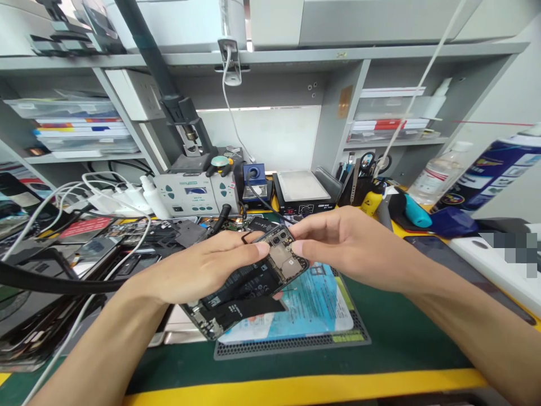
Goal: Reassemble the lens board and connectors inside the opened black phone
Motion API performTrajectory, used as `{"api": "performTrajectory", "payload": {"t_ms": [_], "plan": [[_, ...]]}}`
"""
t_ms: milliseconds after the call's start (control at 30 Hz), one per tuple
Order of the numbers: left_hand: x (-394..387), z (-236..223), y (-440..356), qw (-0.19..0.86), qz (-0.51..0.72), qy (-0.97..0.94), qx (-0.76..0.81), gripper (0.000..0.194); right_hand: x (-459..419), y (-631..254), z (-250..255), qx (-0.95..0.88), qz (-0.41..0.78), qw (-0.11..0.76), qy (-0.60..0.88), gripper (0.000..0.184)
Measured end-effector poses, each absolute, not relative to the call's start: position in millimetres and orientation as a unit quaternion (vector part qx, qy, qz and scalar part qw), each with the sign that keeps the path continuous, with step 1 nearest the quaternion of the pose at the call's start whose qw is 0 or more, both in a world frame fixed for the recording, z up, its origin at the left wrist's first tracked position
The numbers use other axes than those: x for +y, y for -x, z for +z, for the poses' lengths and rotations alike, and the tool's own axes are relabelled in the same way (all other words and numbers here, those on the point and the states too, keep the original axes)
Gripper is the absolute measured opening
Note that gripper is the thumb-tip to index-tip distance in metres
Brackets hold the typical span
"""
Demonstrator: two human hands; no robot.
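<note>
An opened smartphone [253, 282] is held tilted above the bench, its battery, metal shield and camera module exposed. My left hand [215, 259] grips its left edge, with the thumb lying on the inside near the camera. At the top right corner, my right hand [338, 242] pinches the phone between thumb and fingers. A black flap [262, 307] sticks out from the phone's lower part, over the battery. Underneath lies a blue and white printed sheet [321, 310] on a grey mesh-edged mat [296, 351].
Phone parts [139, 259] are piled at the left, with white cables [127, 256] across them. Behind stand a soldering station [192, 194] and a small hot plate [304, 189]. Bottles [442, 172], a spray can [490, 166] and a dark phone [448, 265] occupy the right.
</note>
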State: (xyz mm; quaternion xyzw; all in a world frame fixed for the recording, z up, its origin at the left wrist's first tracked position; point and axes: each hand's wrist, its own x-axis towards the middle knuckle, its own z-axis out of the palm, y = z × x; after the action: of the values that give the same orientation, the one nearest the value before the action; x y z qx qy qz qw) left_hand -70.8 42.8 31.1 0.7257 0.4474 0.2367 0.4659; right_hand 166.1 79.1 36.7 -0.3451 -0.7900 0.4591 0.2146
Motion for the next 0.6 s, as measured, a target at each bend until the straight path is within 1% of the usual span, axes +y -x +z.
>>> {"api": "performTrajectory", "payload": {"t_ms": [67, 200, 267, 367, 433, 533, 600], "plan": [[43.5, 31.3, 70.6, 0.475, 0.229, -0.722, 0.448, 0.033, 78.7, -165.7, 37.5, -0.778, 0.474, 0.214, 0.351, 0.015], [44.8, 30.1, 68.4, 0.511, 0.243, -0.698, 0.439, 0.029, 75.6, -161.4, 38.1, -0.789, 0.439, 0.243, 0.356, 0.015], [45.0, 27.4, 67.2, 0.565, 0.244, -0.663, 0.427, 0.027, 75.9, -159.5, 36.4, -0.788, 0.434, 0.256, 0.354, 0.018], [43.6, 23.0, 66.0, 0.663, 0.242, -0.589, 0.394, 0.023, 79.6, -161.0, 33.0, -0.765, 0.467, 0.283, 0.341, 0.016], [41.9, 21.7, 65.8, 0.694, 0.257, -0.557, 0.377, 0.023, 81.9, -165.7, 32.0, -0.747, 0.498, 0.285, 0.334, 0.017], [40.0, 21.4, 66.1, 0.679, 0.29, -0.557, 0.38, 0.026, 81.6, -174.3, 32.7, -0.733, 0.546, 0.241, 0.327, 0.024], [39.6, 21.1, 66.3, 0.664, 0.3, -0.565, 0.388, 0.026, 79.8, -177.5, 32.5, -0.738, 0.549, 0.219, 0.325, 0.018]]}}
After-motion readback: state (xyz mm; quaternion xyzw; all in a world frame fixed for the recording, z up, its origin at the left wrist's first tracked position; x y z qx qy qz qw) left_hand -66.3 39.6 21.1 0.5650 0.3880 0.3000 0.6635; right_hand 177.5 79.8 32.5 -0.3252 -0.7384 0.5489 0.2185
